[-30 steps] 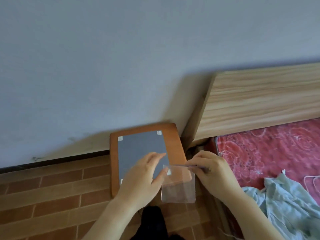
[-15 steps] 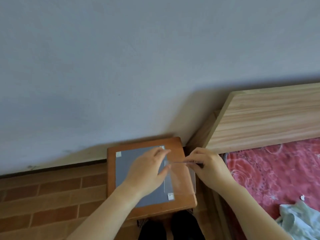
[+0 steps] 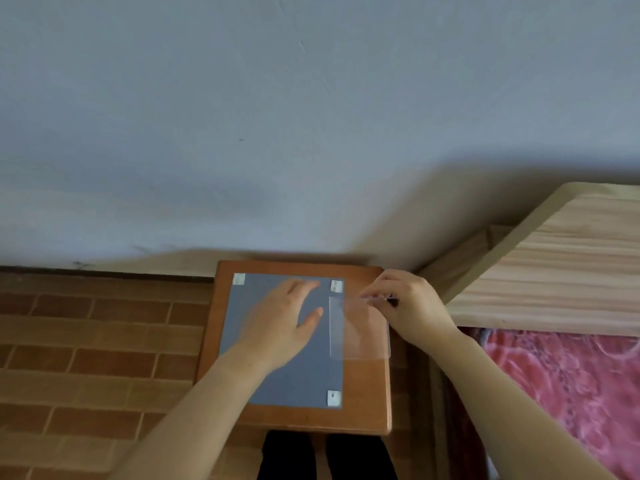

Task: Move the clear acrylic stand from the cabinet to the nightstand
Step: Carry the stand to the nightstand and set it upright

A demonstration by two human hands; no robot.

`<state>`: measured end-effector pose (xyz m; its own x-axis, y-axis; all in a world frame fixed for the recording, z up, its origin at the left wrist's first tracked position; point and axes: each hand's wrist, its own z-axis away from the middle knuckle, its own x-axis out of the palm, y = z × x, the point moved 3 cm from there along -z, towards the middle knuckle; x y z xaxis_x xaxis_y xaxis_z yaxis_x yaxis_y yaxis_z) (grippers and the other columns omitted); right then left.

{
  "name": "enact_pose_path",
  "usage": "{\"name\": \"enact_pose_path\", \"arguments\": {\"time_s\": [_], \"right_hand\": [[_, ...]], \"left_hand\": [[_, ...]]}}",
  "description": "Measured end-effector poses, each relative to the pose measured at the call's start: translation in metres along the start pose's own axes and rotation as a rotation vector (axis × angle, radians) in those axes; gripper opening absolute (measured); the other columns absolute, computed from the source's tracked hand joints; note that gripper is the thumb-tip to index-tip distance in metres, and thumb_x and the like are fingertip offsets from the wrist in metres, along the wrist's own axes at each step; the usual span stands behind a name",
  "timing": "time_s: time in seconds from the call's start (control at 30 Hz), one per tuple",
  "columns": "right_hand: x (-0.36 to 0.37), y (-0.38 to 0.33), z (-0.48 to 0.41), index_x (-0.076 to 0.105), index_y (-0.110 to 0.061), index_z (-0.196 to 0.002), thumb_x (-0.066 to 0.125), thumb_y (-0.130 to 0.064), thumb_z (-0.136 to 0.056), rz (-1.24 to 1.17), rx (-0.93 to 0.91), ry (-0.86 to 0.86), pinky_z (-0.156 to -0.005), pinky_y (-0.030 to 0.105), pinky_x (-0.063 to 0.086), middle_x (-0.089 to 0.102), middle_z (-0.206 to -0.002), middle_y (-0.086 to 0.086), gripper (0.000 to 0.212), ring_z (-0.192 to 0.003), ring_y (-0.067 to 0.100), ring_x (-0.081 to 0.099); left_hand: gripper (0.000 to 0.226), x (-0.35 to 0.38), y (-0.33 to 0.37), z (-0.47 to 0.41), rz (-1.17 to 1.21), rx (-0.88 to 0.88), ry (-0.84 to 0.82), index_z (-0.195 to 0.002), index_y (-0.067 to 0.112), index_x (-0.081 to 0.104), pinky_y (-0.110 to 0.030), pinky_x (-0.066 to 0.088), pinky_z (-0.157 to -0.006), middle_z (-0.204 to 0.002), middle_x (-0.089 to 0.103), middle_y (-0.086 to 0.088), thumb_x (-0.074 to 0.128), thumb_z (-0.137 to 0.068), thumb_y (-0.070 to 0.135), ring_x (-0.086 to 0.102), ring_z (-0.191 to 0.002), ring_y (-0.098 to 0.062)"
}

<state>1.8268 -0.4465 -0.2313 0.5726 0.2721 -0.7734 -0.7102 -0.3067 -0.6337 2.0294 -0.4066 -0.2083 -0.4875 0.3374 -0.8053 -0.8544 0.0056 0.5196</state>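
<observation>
The clear acrylic stand (image 3: 360, 330) hangs over the right side of the brown wooden nightstand (image 3: 367, 393). My right hand (image 3: 408, 303) pinches its top edge between thumb and fingers. My left hand (image 3: 287, 320) hovers flat and open over the grey sheet (image 3: 298, 382) taped to the nightstand top, just left of the stand, thumb near its left edge. I cannot tell whether the stand's lower edge touches the nightstand.
A light wooden headboard (image 3: 561, 265) rises at the right, with a red patterned bedspread (image 3: 568, 386) below it. A grey wall stands behind the nightstand. Brick-patterned floor (image 3: 97, 344) lies to the left. My dark-trousered legs (image 3: 325, 455) are at the nightstand's front edge.
The view has closed in on the nightstand. The stand has moved from beyond the nightstand's front-right corner to over its right side. My left hand has drawn slightly away from the stand.
</observation>
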Motion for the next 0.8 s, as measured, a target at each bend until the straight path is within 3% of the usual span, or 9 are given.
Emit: {"name": "enact_pose_path", "arguments": {"time_s": [0.23,0.6,0.8], "right_hand": [[0.048,0.047,-0.023,0.073,-0.025,-0.084,0.067,-0.011,-0.079,0.011,0.083,-0.071,-0.060,0.033,0.049,0.062,-0.082,-0.006,0.016,-0.073,0.016,0.057],[0.071,0.081,-0.050,0.071,-0.026,-0.086,0.063,-0.009,-0.080,0.072,0.185,-0.153,-0.064,0.028,0.043,0.061,-0.085,-0.004,0.020,-0.077,0.016,0.054],[0.081,0.087,-0.056,0.069,-0.024,-0.091,0.060,-0.009,-0.083,0.069,0.192,-0.141,-0.069,0.034,0.049,0.062,-0.089,-0.002,0.019,-0.081,0.018,0.056]], "left_hand": [[0.045,0.046,-0.022,-0.020,0.043,-0.059,-0.032,-0.136,0.030,0.034,-0.035,0.041,-0.100,-0.139,0.040,0.007,0.041,-0.092,0.041,0.043,-0.124,-0.014],[0.045,0.095,-0.039,-0.030,0.027,-0.059,-0.087,-0.134,0.034,0.033,-0.031,0.045,-0.093,-0.135,0.042,0.011,0.038,-0.091,0.045,0.044,-0.121,-0.009],[0.044,0.105,-0.042,-0.038,0.001,-0.038,-0.105,-0.135,0.032,0.033,-0.031,0.045,-0.092,-0.137,0.041,0.010,0.038,-0.092,0.044,0.043,-0.122,-0.010]]}}
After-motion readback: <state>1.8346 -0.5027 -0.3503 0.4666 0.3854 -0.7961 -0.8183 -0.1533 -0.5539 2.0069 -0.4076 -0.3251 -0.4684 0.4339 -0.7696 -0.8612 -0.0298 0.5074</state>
